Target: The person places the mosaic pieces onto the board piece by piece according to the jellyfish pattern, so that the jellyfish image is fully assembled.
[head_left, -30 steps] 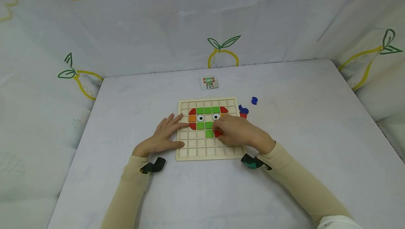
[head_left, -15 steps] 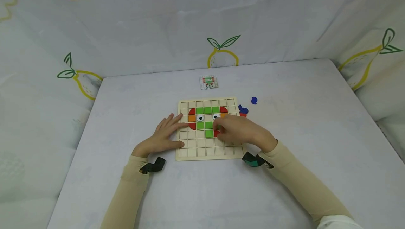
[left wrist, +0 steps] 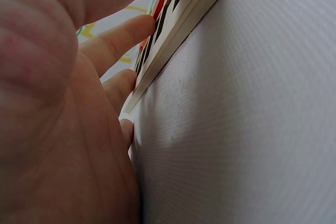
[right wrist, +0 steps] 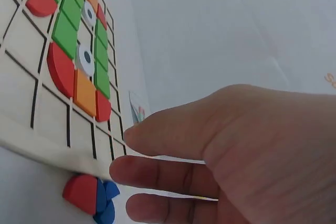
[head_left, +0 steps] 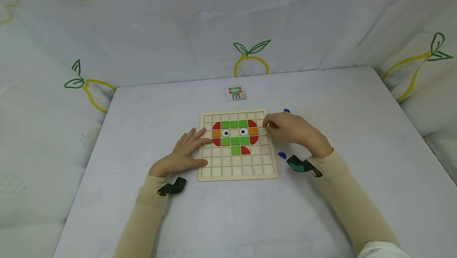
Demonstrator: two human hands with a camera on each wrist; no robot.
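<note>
Right hand has shifted rightward — fingers near blue pieces.

The pale gridded board lies flat, bearing coloured tiles, loose red and blue pieces beside it.

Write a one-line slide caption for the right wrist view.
Right hand by the edge of a gridded board set with coloured tiles, a red piece and blue pieces lying just off it.
</note>
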